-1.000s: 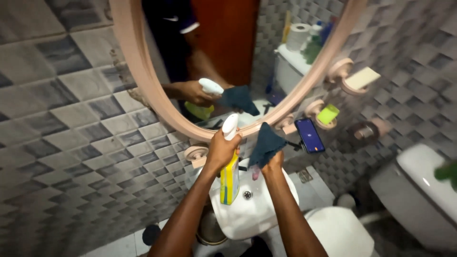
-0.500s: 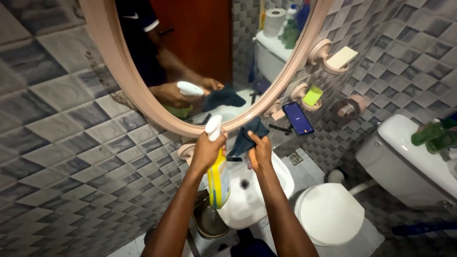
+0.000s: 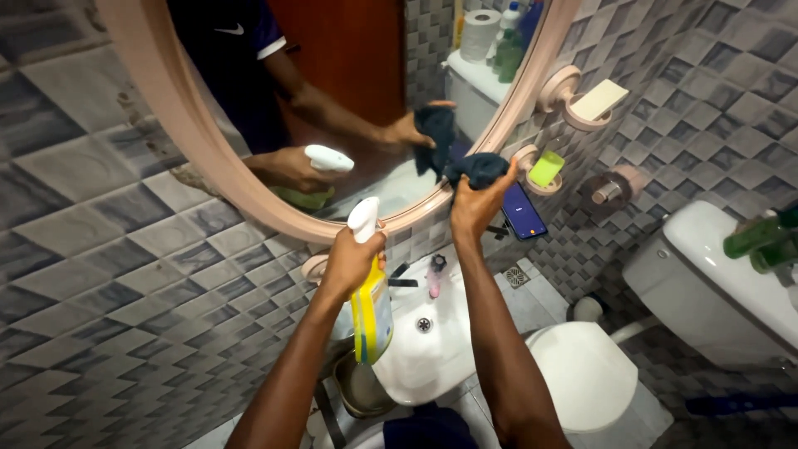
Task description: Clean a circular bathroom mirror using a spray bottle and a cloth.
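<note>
A wall of grey and white tiles (image 3: pixel 91 249) filled the left side, and on it hung an oval mirror (image 3: pixel 349 91) in a pale pink frame. Below the frame's lower edge, the left hand (image 3: pixel 349 262) was closed in a firm grip around the neck of a spray bottle (image 3: pixel 370 291), yellow in the body with a white trigger head that stood upright just under the mirror. Beneath the bottle sat a white washbasin (image 3: pixel 440 333), a small pink object standing near its tap. Right of the bottle, the right hand (image 3: pixel 474 206) was raised, its grip shut on a dark blue cloth (image 3: pixel 480 169) pressed against the lower right part of the mirror, at the frame. The glass showed both hands, bottle and cloth reflected. Just beside the cloth, a phone (image 3: pixel 524 209) with a lit screen leaned near a pink wall holder carrying a green item (image 3: pixel 546 169); above that, another holder bore a pale bar of soap (image 3: pixel 600 100). Lower right stood a white toilet (image 3: pixel 582 374) with its lid closed, its cistern (image 3: pixel 715 283) further right.
</note>
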